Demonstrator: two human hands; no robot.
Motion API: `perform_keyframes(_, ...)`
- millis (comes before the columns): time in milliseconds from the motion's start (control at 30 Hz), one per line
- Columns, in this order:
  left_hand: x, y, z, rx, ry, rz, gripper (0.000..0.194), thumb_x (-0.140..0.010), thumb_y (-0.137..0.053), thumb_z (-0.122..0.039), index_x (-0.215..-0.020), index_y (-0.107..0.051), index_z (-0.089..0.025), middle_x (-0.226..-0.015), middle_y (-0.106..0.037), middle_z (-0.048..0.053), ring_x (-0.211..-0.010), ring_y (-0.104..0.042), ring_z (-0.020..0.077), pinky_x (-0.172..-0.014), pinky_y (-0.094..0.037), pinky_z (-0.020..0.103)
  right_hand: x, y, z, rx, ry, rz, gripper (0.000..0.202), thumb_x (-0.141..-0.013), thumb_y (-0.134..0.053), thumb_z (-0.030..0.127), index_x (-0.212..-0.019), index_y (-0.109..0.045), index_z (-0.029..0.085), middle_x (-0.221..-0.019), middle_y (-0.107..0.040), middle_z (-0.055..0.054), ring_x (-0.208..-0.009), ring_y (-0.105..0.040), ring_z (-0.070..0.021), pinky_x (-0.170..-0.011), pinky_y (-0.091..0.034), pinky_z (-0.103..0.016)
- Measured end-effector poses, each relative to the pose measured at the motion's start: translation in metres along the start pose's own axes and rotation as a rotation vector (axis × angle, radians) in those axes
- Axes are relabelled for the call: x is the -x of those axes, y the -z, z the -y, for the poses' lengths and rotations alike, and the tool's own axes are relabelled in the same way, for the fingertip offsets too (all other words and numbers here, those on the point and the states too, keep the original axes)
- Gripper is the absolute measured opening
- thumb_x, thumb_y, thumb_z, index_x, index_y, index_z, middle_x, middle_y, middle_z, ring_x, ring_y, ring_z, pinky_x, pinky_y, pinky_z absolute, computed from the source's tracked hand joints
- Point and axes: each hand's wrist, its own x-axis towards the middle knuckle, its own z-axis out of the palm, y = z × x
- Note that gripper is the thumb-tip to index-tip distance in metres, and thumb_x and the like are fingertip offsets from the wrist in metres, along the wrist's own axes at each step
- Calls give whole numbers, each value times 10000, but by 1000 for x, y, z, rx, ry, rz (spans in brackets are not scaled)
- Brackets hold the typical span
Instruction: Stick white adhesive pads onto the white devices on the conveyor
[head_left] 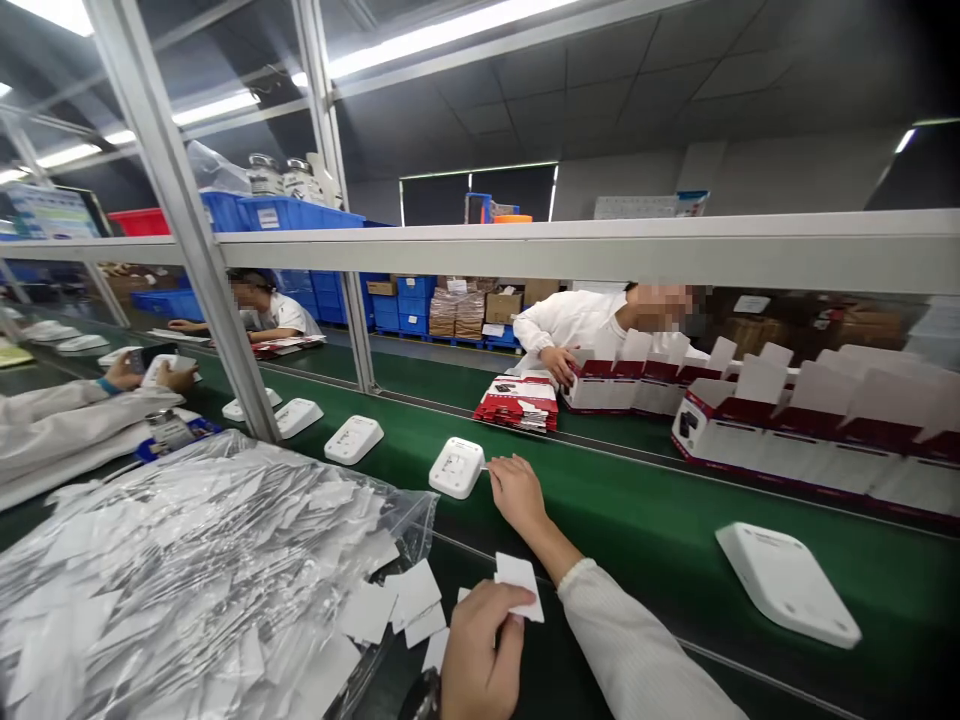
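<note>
White paper slip (520, 583) pinched in left hand (480, 650), right hand (516, 492) loose-fingered beside white device (456, 467) on green belt (645, 510)

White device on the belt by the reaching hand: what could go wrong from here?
1. The right hand only touches the edge of the white device on the green belt; it could be nudged askew or missed.
2. The left hand pinches a white card loosely at one corner; it may slip.
3. Loose cards spill from the clear bag toward the belt edge; some could slide onto it or stick together.
</note>
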Motion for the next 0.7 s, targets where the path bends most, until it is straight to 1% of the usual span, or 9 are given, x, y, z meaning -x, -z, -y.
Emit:
perform_keyframes(67,0,-2,0,-3,-26,-15,282,-950,-423,-271,-980,-703,-273,-862,-739,68,-778,-663,231,-687,-506,358,-4,-5,2,26,29,8,277,-981,-499,145,-1108,-737,206,-1214,-725,-78,-1176,-646,-256,-1148,-401,-472)
perform_keyframes(167,1,-5,0,-15,-28,-24,281,-933,-429,-239,-994,-699,-286,-882,-741,65,-789,-653,238,-687,-491,377,-7,-9,3,61,63,25,286,-990,-482,157,-1118,-736,181,-1286,-689,-97,-1227,-612,-267,-1168,-374,-472)
perform_keyframes(233,2,-6,0,-16,-30,-21,278,-926,-433,-233,-997,-694,-296,-890,-744,63,-797,-653,247,-699,-493,394,-7,-9,4,77,84,55,287,-979,-487,144,-1122,-734,181,-1269,-698,-96,-1205,-621,-265,-1164,-373,-470)
perform_keyframes(333,1,-6,0,-12,-48,-33,272,-916,-439,-233,-988,-692,-304,-879,-747,59,-789,-653,251,-693,-493,405,-6,-7,4,90,121,120,280,-952,-523,138,-1124,-731,211,-1195,-729,-73,-1112,-650,-256,-1085,-434,-443)
perform_keyframes(400,1,-6,0,-15,-56,-53,279,-908,-436,-218,-987,-689,-306,-882,-749,53,-795,-657,249,-692,-492,403,-6,-5,4,97,137,156,275,-945,-542,150,-1134,-727,226,-1187,-729,-68,-1097,-645,-256,-1022,-461,-418)
perform_keyframes(567,0,-6,2,-39,-77,-66,303,-898,-422,-187,-999,-681,-307,-892,-755,39,-813,-667,243,-726,-497,396,-6,-1,3,130,121,202,282,-987,-519,213,-1198,-705,226,-1225,-705,-84,-1120,-608,-269,-951,-457,-398)
perform_keyframes(700,1,-6,1,-47,-77,-59,288,-904,-423,-197,-992,-681,-290,-889,-745,40,-811,-661,230,-712,-484,366,-3,3,2,166,110,229,303,-1009,-508,286,-1250,-684,238,-1275,-666,-85,-1152,-569,-282,-955,-439,-408)
